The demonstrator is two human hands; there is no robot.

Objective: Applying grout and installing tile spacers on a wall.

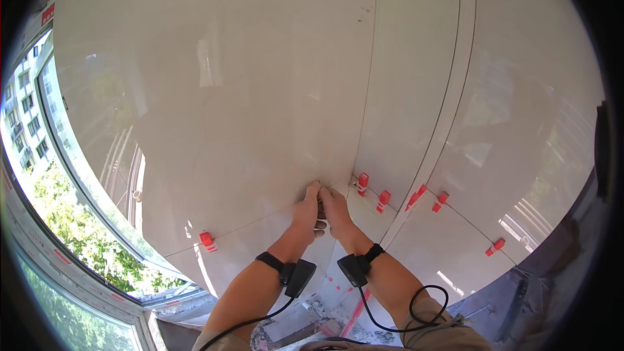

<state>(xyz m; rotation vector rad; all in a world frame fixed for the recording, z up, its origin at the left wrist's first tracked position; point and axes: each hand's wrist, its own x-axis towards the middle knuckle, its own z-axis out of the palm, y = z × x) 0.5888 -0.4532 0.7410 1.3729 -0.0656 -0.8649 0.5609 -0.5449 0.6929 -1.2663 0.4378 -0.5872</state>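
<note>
My left hand [307, 211] and my right hand [335, 211] meet at a horizontal joint between large glossy beige tiles [253, 104]. The fingers of both are curled and pressed together at the thumbs; whatever they hold is hidden. Each forearm wears a black strapped device with a cable. Just right of my hands, a red plastic clip [363, 183] sits near a tile corner, with several more red clips [441, 200] along the joints to the right. Another red clip [207, 242] is on the joint to the left.
At the far left an open window frame [52, 110] shows a building and trees outside. Below the wall, a debris-strewn floor [318, 322] shows between my forearms. A dark, cluttered area lies at the lower right.
</note>
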